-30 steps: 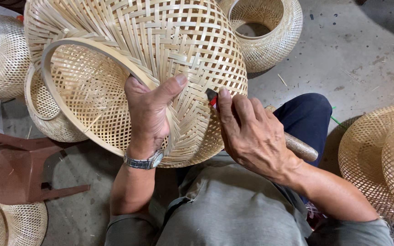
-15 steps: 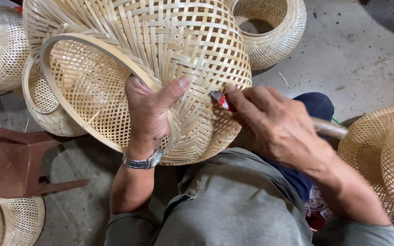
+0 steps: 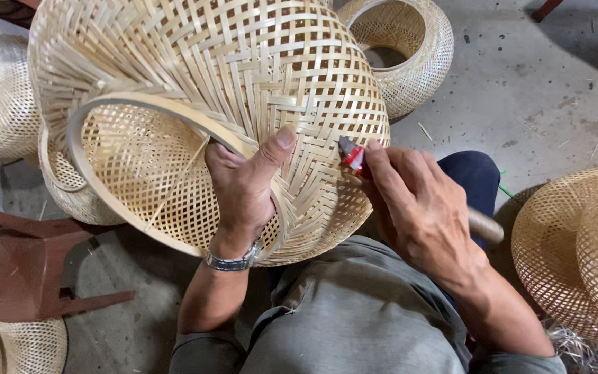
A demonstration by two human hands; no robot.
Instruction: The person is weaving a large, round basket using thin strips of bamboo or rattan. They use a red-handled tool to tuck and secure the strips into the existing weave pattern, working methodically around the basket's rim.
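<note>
Left hand (image 3: 243,194) clamps the rim of the woven bamboo basket (image 3: 230,104), tilted on the lap to steady it, while the right hand (image 3: 417,208), closed around a wooden-handled knife (image 3: 351,156), sets the blade against the weave.

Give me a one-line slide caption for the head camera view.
Left hand grips the rim of a woven bamboo basket while the right hand presses a red-collared, wooden-handled tool against its side.
</note>
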